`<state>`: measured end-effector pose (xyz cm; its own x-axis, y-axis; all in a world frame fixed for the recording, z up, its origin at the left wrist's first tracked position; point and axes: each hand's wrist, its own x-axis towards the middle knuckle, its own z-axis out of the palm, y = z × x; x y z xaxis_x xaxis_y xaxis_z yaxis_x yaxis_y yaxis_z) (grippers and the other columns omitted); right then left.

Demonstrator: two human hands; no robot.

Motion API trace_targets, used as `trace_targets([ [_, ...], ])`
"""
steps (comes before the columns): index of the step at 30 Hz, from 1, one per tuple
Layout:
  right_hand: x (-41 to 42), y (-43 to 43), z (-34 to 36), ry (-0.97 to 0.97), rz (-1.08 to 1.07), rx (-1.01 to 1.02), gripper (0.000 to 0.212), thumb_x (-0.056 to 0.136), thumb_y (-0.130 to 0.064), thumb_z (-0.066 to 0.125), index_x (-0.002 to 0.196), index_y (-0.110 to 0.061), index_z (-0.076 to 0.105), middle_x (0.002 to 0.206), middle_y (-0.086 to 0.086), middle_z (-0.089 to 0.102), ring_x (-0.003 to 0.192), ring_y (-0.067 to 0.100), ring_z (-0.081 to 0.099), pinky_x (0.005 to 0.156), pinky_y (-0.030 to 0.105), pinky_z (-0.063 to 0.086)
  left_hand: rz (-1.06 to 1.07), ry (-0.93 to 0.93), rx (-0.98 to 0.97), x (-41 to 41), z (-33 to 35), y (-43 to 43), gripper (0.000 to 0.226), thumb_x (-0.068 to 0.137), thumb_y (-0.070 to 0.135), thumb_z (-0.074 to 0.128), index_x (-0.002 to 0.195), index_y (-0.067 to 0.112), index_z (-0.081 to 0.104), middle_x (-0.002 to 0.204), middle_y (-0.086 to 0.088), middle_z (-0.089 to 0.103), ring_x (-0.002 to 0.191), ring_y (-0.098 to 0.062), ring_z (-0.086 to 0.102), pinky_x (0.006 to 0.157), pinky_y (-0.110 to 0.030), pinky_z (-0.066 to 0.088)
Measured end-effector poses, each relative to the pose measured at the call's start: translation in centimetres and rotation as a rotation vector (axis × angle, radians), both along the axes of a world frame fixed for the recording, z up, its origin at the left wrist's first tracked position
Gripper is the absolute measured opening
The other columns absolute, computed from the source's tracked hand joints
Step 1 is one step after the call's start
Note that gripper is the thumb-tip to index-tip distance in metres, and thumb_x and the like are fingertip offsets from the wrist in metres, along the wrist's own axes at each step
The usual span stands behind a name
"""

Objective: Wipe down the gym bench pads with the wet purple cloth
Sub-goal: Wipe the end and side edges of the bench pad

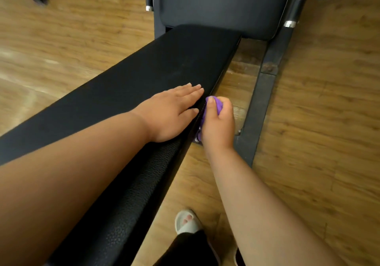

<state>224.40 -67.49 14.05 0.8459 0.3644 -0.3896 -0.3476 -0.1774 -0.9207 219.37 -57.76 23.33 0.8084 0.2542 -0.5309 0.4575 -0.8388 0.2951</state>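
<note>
One purple cloth [217, 105], gripped in R hand [219, 127] fingers; touching pad [144, 74] side

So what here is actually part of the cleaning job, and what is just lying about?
Part of the job:
purple cloth
right hand, gripping it
left hand, flat on the long bench pad
upright back pad

Just there:
metal floor frame
chrome-tipped bars
wooden floor
white sandal

Even indoor light, medium bright, soft frame.
Pale glare patches on wood floor [26, 60] at left; black desk [144, 68] top swallows detail; left forearm [61, 173] darker than right; wide-angle bend at edges, far corners blurred.
</note>
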Motion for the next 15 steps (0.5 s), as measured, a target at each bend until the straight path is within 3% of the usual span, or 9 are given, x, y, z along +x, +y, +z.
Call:
trace_targets([
  [5,-2.6,-0.4,0.0,-0.096,-0.08,0.07,0.007,0.1,-0.027,0.047,0.098,-0.021,0.051,0.092,-0.008,0.058,0.077,-0.003,0.052,0.064,0.005,0.038,-0.005,-0.006,-0.011,0.0,-0.3,0.0,0.051,0.105,0.03,0.032,0.154,0.026,0.017,0.16,0.015,0.01,0.145,0.003,0.002,0.104,-0.005,-0.006],
  [11,0.3,0.6,-1.3,-0.195,-0.056,0.032,0.007,0.1,-0.027,0.046,0.095,-0.023,0.048,0.085,-0.014,0.054,0.074,-0.002,0.052,0.06,0.004,0.036,-0.004,0.021,-0.01,-0.2,-0.4,-0.2,0.051,0.105,0.032,0.028,0.154,0.029,0.016,0.16,0.018,0.009,0.145,0.003,0.001,0.117,-0.018,-0.001],
  [15,-0.7,0.6,-2.0,-0.269,-0.084,0.101,0.009,0.1,-0.028,0.048,0.094,-0.022,0.051,0.087,-0.008,0.057,0.077,0.006,0.053,0.064,0.013,0.041,0.008,0.033,-0.002,0.0,-0.6,-0.1,0.051,0.105,0.032,0.029,0.154,0.028,0.016,0.16,0.018,0.008,0.145,0.004,0.0,0.11,-0.01,-0.002],
])
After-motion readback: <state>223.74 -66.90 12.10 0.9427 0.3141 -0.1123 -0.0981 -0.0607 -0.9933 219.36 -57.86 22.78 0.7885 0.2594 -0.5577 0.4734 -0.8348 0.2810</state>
